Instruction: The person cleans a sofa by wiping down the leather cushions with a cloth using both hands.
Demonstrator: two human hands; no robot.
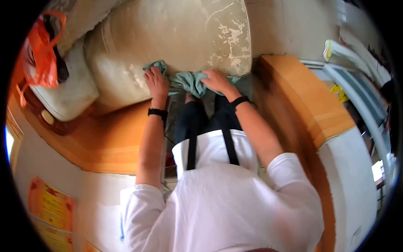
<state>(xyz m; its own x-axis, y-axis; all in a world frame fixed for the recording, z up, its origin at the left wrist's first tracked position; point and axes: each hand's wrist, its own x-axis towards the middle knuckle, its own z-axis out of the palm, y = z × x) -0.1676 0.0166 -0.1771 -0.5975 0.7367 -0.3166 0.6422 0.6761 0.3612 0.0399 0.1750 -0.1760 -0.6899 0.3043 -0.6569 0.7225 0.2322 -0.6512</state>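
Note:
A crumpled grey-green cloth [191, 83] lies along the near edge of a worn beige sofa seat [168, 38], whose covering is peeling at the right. My left hand [157, 83] has its fingers curled over a bunched part of the cloth at the left. Farther right, my right hand [217, 81] grips another part of it, thumb side toward the middle. Between the two hands the fabric hangs in loose folds above my legs. Some of the fingertips are hidden in the cloth or behind the hands.
An orange plastic bag [44, 63] rests by the sofa's left armrest [67, 88]. Wooden ledges run at left [111, 145] and right [304, 94]. Beyond the right ledge is a blue-grey railing [357, 92]. Posters [51, 203] hang on the lower-left wall.

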